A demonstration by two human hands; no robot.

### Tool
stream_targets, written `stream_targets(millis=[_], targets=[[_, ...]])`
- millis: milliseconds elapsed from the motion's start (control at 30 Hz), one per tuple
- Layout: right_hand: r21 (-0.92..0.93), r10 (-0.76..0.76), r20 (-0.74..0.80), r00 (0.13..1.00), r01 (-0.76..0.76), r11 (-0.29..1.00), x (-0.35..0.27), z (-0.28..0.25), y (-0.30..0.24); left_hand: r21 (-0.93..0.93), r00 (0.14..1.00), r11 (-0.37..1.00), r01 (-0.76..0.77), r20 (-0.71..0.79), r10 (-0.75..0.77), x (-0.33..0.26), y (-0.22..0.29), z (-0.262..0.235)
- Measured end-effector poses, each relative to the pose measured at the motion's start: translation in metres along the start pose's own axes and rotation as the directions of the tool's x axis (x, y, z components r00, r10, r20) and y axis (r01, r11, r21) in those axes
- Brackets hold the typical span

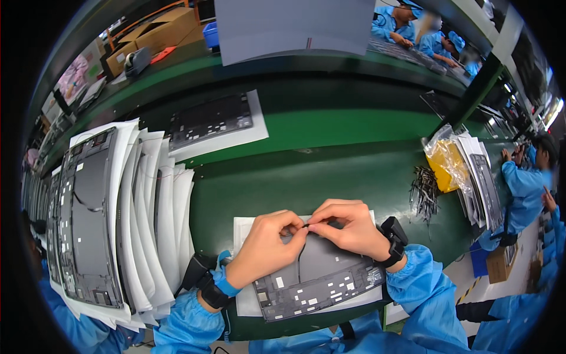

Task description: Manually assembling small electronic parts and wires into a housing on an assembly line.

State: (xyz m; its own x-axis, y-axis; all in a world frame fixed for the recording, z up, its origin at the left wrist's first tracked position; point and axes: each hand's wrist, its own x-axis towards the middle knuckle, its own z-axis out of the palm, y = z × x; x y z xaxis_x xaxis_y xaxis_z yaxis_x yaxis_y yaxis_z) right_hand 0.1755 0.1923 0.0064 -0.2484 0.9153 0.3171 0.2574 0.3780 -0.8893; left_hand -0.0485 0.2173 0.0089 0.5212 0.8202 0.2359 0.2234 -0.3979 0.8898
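A flat dark grey device panel (pixel 315 295) with many small white patches along its near side lies on a white sheet (pixel 243 229) in front of me. From its middle a thin black cable (pixel 299 268) runs up to my fingertips. My left hand (pixel 265 246) pinches the cable's upper end between thumb and forefinger. Close against it, my right hand (pixel 354 229) pinches the same end; the two thumbs nearly touch. Both hands hover over the panel's far half and hide part of it. What exactly the cable's tip looks like is covered by my fingers.
Panels layered with white sheets (pixel 168 236) stand stacked at left. Another panel (pixel 212 120) lies at the back. Loose black strips (pixel 425 192) sit at right beside a yellow bag (pixel 442 162) and more panels (pixel 486 186). A green post (pixel 469 97) rises at right; co-workers in blue are beyond.
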Motion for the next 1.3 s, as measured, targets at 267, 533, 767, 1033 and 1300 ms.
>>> stream_targets(millis=[267, 533, 767, 1033, 1300], targets=[[-0.023, -0.087, 0.017, 0.996, 0.088, 0.996, -0.002, 0.004, -0.005, 0.018, 0.999, 0.999, 0.043, 0.008, -0.043, -0.002, 0.006, -0.003], [-0.323, -0.459, -0.010, 0.888, 0.432, 0.842, 0.001, 0.005, -0.003, -0.156, 0.971, 0.959, 0.238, 0.061, -0.231, -0.002, 0.006, 0.000], [-0.414, -0.511, 0.042, 0.858, 0.481, 0.773, 0.002, 0.006, -0.013, -0.198, 0.966, 0.946, 0.257, 0.068, -0.248, -0.004, 0.009, -0.001], [-0.393, -0.340, 0.094, 0.936, 0.349, 0.851, 0.006, -0.003, -0.006, 0.262, 0.950, 0.938, -0.227, -0.152, 0.272, 0.003, -0.013, -0.013], [-0.411, -0.304, 0.168, 0.938, 0.346, 0.843, 0.007, 0.002, 0.004, 0.282, 0.944, 0.921, -0.270, -0.111, 0.310, -0.001, -0.030, -0.008]])
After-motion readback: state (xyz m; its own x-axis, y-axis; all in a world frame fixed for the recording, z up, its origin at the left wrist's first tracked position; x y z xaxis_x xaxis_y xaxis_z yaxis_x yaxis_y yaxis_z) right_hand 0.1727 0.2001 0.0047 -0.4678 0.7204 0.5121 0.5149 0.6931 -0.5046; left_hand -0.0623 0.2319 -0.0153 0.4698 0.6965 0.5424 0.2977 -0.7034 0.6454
